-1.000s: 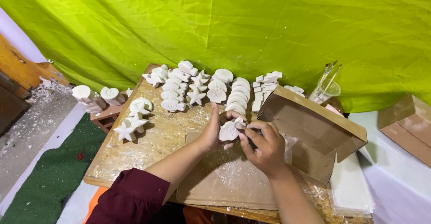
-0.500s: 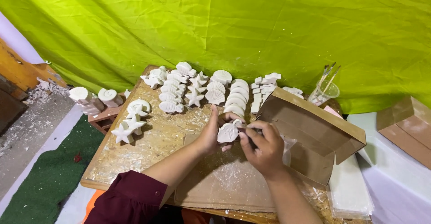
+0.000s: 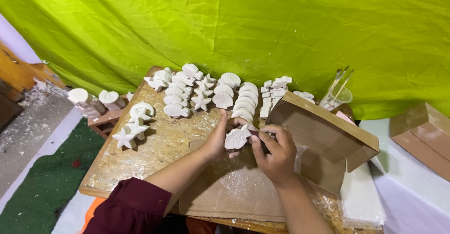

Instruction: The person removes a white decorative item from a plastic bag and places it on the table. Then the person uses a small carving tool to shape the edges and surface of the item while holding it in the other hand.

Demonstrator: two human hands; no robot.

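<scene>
A white plaster fish-shaped cast is held above a dusty sheet of cardboard. My left hand grips its left side, thumb up and fingers underneath. My right hand is closed on its right edge and pinches something small against the cast; what it is I cannot make out. Beyond the hands, rows of white plaster shells, stars and blocks stand on the chipboard worktop.
An open brown cardboard box stands right of my hands. A clear cup with brushes is behind it. White star casts and round casts sit at left. A green cloth hangs behind. More boxes are far right.
The hands and the cast stay in nearly the same place; my right fingers have shifted slightly along the cast's right edge.
</scene>
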